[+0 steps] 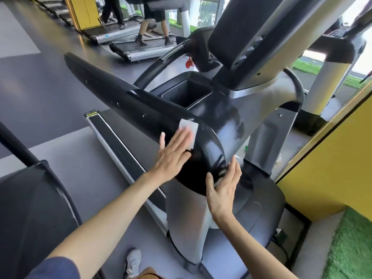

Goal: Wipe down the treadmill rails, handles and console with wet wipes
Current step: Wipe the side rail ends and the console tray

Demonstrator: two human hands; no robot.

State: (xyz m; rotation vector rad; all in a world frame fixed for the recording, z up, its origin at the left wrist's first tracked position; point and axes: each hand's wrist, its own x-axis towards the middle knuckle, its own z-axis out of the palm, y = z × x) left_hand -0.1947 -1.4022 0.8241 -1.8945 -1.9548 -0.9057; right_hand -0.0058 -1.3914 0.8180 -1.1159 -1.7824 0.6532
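A glossy black treadmill rail point(124, 97) runs from upper left down to a rounded black end point(209, 154) in the middle of the view. My left hand point(173, 156) lies flat with straight fingers on the rail's near side, pressing a white wet wipe point(189, 125) against it. My right hand point(222, 190) rests with straight fingers against the right side of the rounded end; a pale bit of wipe seems to lie under its fingers. The black console point(259, 33) rises at the upper right above a storage tray point(187, 93).
A grey upright post point(185, 224) stands below the rail. The treadmill belt and side strip point(112, 137) lie to the left. Another machine's black housing point(34, 208) fills the lower left. A yellow wall point(330, 164) and green turf point(350, 244) bound the right. People use treadmills point(141, 49) beyond.
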